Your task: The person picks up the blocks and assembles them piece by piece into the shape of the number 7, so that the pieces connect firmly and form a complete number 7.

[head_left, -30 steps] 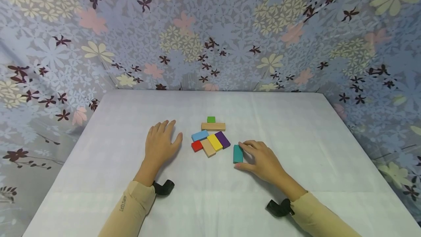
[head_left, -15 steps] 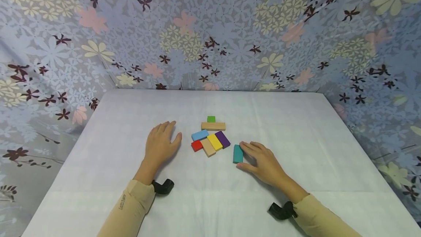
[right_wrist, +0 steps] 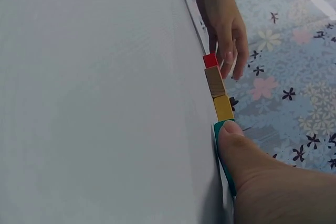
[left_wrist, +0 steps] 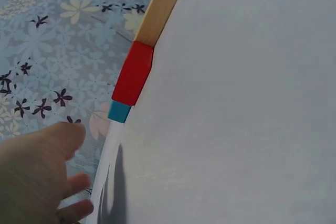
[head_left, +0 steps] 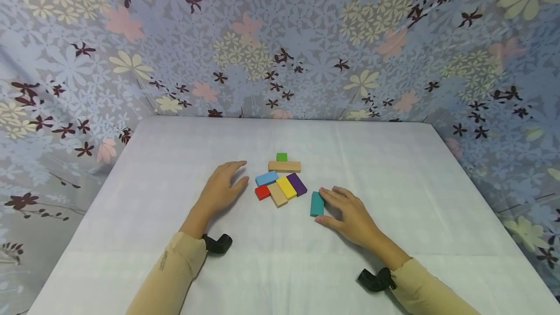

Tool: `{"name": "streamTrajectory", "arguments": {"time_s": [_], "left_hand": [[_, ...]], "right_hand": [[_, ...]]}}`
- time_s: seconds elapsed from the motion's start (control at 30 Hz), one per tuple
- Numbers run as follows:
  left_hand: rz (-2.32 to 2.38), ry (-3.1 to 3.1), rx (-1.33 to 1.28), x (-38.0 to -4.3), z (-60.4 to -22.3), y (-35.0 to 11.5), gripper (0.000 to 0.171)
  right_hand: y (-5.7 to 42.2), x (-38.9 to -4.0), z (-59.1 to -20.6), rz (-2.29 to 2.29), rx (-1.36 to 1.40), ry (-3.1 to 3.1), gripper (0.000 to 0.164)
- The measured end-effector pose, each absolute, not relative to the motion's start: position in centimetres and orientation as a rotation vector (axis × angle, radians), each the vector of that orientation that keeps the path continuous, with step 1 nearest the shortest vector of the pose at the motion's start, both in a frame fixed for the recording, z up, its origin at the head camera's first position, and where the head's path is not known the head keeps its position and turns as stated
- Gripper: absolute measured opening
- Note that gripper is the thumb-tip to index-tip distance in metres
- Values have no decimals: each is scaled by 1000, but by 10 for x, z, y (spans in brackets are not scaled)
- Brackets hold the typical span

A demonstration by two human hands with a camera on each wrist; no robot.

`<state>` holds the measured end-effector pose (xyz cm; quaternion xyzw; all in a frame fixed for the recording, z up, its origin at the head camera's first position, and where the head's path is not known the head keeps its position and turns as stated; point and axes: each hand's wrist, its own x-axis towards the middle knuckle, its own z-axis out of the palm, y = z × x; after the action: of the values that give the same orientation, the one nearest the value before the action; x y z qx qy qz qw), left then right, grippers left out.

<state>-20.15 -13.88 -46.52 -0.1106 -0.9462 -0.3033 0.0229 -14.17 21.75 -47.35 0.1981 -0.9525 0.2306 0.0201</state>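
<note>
My right hand (head_left: 350, 215) is around a teal block (head_left: 317, 204) lying right of a block cluster, thumb at its near end and index fingertip at its far end. In the right wrist view the thumb overlaps the teal block's end. My left hand (head_left: 220, 187), fingers extended and holding nothing, is left of the cluster, its thumb tip close to a light blue block (head_left: 266, 178) and a red block (head_left: 262, 192). Beside these lie a plain wood block (head_left: 277, 195), a yellow block (head_left: 286, 187) and a purple block (head_left: 297, 184), slanted side by side.
Behind the cluster a long wooden block (head_left: 284, 166) lies crosswise, with a small green block (head_left: 282, 157) at its far side. A white cloth (head_left: 280, 266) covers the table. A floral curtain (head_left: 280, 43) stands along the table's far edge and sides.
My left hand has moved right toward the cluster, turning its fingers rightward. My right hand shifted slightly right at first, then stayed. The blocks keep their places.
</note>
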Motion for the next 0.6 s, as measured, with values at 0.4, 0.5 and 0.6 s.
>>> {"name": "streamTrajectory", "arguments": {"time_s": [0.4, 0.5, 0.6], "left_hand": [[-1040, -3015, -542, -214, -463, -129, 51], [-969, -3038, -619, -218, -462, -128, 47], [-888, -3068, -709, -222, -460, -127, 43]], "right_hand": [[217, -142, -471, 743, 590, -2992, 77], [217, -143, -471, 740, 586, -2994, 77], [217, -143, -471, 744, 581, -2993, 77]]}}
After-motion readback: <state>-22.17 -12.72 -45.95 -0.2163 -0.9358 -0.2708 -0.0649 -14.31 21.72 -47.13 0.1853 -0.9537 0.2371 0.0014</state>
